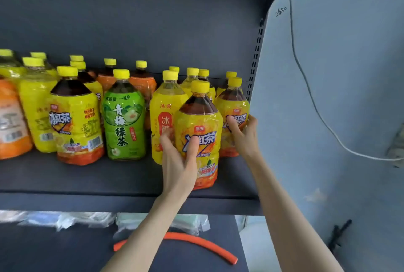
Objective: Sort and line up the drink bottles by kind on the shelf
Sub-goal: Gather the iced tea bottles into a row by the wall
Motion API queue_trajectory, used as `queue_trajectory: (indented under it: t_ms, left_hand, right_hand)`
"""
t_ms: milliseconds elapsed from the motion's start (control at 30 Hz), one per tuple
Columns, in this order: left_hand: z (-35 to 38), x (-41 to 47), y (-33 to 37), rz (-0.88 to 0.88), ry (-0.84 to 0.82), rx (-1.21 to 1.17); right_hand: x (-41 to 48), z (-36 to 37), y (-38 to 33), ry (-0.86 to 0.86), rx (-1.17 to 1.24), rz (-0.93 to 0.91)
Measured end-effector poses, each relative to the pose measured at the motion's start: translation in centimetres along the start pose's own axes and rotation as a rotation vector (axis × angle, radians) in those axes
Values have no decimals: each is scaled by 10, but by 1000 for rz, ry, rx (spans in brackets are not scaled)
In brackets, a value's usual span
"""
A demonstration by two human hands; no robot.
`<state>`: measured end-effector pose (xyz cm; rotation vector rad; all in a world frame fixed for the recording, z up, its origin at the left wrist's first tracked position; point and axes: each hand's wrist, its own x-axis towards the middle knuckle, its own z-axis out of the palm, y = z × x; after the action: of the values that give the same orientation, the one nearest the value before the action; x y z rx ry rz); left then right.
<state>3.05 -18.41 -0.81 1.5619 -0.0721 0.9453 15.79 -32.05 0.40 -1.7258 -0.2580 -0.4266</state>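
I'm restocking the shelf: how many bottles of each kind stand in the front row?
iced black tea bottles: 3
pale yellow drink bottles: 2
green tea bottle: 1
orange-label bottle: 1
Total: 7

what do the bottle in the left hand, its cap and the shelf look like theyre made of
Iced tea bottle: likely clear plastic, since dark tea shows through the neck, wrapped in a glossy shrink label with crinkled glare.
Yellow cap: opaque plastic, apparently ribbed.
Shelf: probably painted metal, matte dark grey, with a slotted upright at the right.
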Motion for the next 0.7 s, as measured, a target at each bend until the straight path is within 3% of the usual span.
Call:
queue_trajectory:
  t_ms: [100,200,333,433,500,633,700]
  left_hand:
    - [3,0,-8,65,74,78]
    - [10,-3,-11,125,97,148]
    - [17,2,-15,101,-1,245]
    - [16,5,-17,108,-93,277]
    - [8,7,-16,132,-36,314]
    - [-16,28,-21,169,239,428]
    - [-22,43,-20,93,210,440]
  right_hand:
    - [-13,-4,-4,-106,146,8]
    - [-43,-17,-14,-31,194,-22]
    - [-69,-29,-25,-274,229,-71]
    - [-73,-27,-24,-293,264,-40]
    - [-71,-27,-24,-257,297,-46]
    - [-63,-21,-19,-235,264,-34]
    - [-60,-18,-17,-228,257,-29]
